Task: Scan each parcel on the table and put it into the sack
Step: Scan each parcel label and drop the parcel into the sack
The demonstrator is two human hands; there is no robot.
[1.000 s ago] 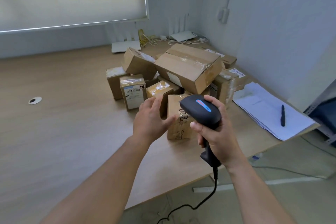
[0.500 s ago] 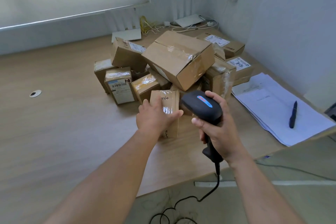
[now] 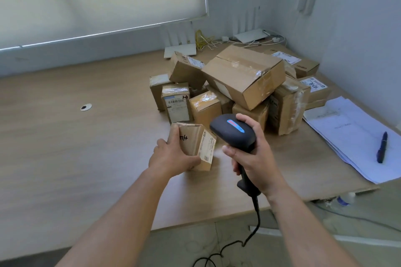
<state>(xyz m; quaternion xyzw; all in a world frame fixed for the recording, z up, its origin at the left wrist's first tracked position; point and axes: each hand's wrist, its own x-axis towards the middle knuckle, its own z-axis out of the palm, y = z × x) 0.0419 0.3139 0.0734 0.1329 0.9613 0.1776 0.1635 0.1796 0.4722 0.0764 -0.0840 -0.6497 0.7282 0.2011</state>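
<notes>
beside scanner (image 3: 233, 131), left hand (image 3: 171, 158) grips parcel (image 3: 196, 144)

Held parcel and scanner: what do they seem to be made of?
Held parcel: matt brown cardboard by its look, with a white paper label on the side toward the scanner and handwriting in black marker. Scanner: apparently moulded black plastic with a dull sheen and a blue and red badge on top.

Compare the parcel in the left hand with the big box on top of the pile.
The held parcel is small; the big box is much larger. The left hand grips the parcel clear of the pile; the box lies tilted across other parcels. The parcel's label faces the scanner. Both are brown cardboard.
</notes>
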